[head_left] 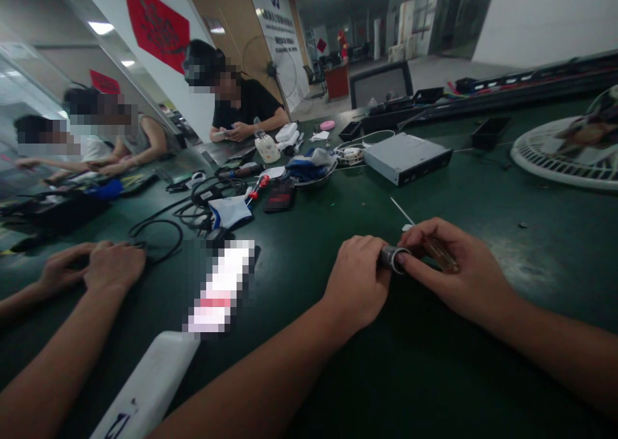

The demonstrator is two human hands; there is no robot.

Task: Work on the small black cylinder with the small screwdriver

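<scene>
Two bare forearms reach over a dark green workbench (425, 374). The left hand (356, 278) curls closed around a short, shiny metal cylinder (393, 259), which seems rigid and slippery, best gripped around its barrel; the right hand (458, 266) clasps a translucent amber screwdriver handle (440, 254) just beside it.

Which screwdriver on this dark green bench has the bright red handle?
The red-handled screwdriver lying just beside the blue-and-white cloth. The other, a translucent amber-handled screwdriver, is held in the person's right hand.
</scene>
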